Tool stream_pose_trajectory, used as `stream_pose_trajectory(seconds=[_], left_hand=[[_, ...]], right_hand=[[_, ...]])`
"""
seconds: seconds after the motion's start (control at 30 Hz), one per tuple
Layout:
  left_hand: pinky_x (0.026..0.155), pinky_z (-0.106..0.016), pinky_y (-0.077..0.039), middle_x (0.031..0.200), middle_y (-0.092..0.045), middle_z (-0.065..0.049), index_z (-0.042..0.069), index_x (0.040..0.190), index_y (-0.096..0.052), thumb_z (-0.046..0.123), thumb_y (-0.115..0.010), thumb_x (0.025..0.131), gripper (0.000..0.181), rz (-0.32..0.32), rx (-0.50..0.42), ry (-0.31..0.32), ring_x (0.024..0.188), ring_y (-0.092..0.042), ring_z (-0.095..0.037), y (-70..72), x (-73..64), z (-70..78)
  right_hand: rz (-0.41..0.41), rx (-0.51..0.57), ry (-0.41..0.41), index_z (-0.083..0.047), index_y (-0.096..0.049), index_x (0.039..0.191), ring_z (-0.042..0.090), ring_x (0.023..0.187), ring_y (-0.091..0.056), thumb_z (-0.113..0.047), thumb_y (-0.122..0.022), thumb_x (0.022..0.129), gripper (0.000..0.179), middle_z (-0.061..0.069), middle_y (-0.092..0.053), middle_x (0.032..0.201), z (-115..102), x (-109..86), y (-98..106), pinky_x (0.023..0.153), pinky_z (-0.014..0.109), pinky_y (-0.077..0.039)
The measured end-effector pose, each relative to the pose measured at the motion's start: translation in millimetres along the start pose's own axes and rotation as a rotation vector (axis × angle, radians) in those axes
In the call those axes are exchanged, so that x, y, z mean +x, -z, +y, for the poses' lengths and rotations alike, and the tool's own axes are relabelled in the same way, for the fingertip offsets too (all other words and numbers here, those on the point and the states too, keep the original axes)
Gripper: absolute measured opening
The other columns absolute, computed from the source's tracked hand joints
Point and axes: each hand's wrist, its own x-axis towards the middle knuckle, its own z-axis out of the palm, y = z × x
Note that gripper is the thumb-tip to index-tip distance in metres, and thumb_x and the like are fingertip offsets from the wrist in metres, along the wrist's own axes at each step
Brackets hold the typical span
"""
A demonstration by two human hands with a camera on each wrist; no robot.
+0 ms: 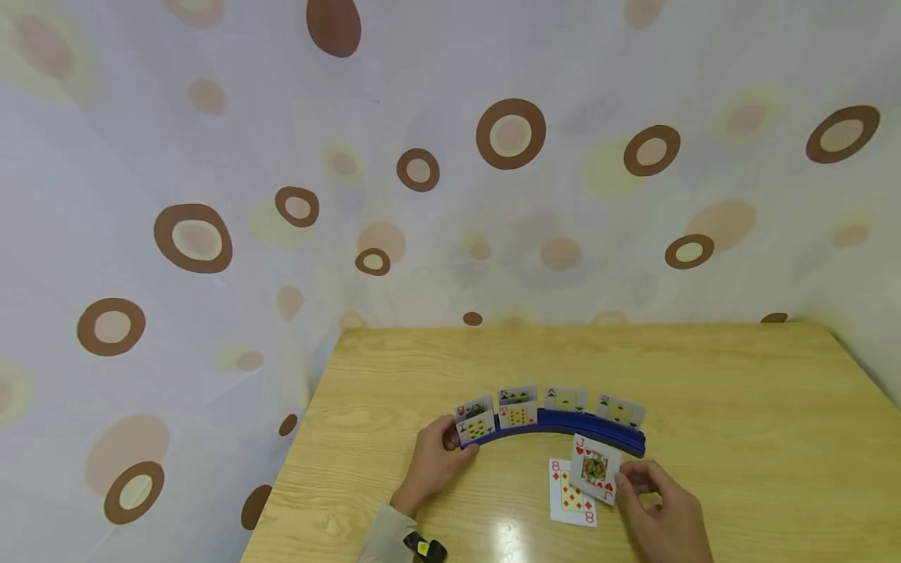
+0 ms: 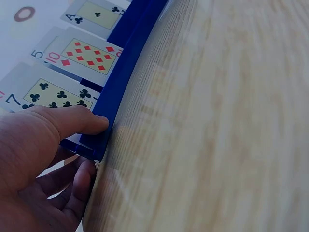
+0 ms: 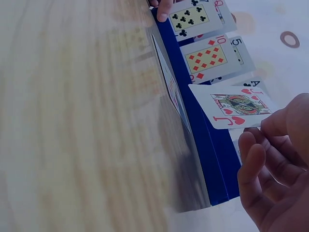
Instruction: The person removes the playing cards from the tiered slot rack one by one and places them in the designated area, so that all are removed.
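Jack of hearts (image 1: 594, 469) pinched by right grip (image 1: 667, 512), blue card rack (image 1: 563, 421) held at one end by left grip (image 1: 435, 460)

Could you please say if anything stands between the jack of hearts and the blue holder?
Nothing visible does: the right hand holds the jack of hearts near the blue holder; the eight of diamonds lies on the table.

Left fingers (image 2: 84, 182) curled in grip; right fingers (image 3: 253, 166) bent, pinching.
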Motion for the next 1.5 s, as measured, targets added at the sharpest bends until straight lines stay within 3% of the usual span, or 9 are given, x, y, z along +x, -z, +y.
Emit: stream_pose_trajectory(seconds=[0.13,0.3,0.53,0.67,1.07,1.5], left_hand=[[0.071,-0.018,-0.044,0.094,-0.064,-0.002,0.002,0.121,-0.073,0.011,-0.085,0.093,0.032,0.003,0.011,-0.005,0.08,-0.052,-0.005,-1.3,-2.0,-1.4],[0.071,-0.018,-0.045,0.095,-0.067,-0.005,0.001,0.12,-0.073,0.01,-0.085,0.093,0.031,0.01,0.013,-0.037,0.08,-0.053,-0.006,-2.0,-2.5,-1.3],[0.071,-0.018,-0.046,0.098,-0.07,-0.009,0.0,0.12,-0.073,0.009,-0.085,0.092,0.032,0.014,0.005,-0.05,0.082,-0.055,-0.007,-0.6,0.0,0.4],[0.072,-0.018,-0.046,0.097,-0.069,-0.008,0.0,0.12,-0.073,0.009,-0.085,0.092,0.031,0.016,0.004,-0.05,0.081,-0.055,-0.006,-0.3,0.6,-0.2],[0.071,-0.018,-0.045,0.095,-0.067,-0.007,0.001,0.117,-0.073,0.011,-0.085,0.093,0.029,0.026,0.017,-0.047,0.081,-0.053,-0.007,-2.1,-1.2,-3.6],[0.073,-0.018,-0.045,0.098,-0.068,-0.009,0.0,0.119,-0.073,0.009,-0.085,0.093,0.031,0.018,0.02,-0.021,0.083,-0.055,-0.011,-1.3,0.0,0.8]], right_hand=[[-0.031,-0.012,-0.051,-0.007,-0.075,0.111,-0.009,0.078,-0.06,-0.014,-0.075,0.103,0.011,0.005,-0.079,0.098,8,-1.4,3,0.063,0.022,-0.051],[-0.055,-0.029,-0.049,-0.005,-0.077,0.109,-0.007,0.075,-0.063,-0.012,-0.076,0.101,0.01,0.004,-0.079,0.095,17,2.2,10,0.069,0.02,-0.052],[-0.19,-0.03,-0.194,0.001,-0.074,0.122,0.001,0.079,-0.066,-0.021,-0.069,0.105,0.028,0.008,-0.079,0.104,26,15.5,20,0.073,0.02,-0.054],[-0.229,-0.025,-0.235,0.002,-0.073,0.125,0.005,0.08,-0.068,-0.022,-0.068,0.106,0.031,0.007,-0.08,0.103,29,19.5,23,0.071,0.02,-0.053],[-0.24,-0.063,-0.244,0.006,-0.073,0.127,0.01,0.073,-0.065,-0.018,-0.068,0.105,0.033,0.003,-0.079,0.092,33,21.6,25,0.065,0.022,-0.048],[-0.282,-0.067,-0.237,0.005,-0.072,0.132,0.011,0.08,-0.069,-0.019,-0.068,0.106,0.035,0.005,-0.079,0.099,28,26.6,21,0.067,0.022,-0.05]])
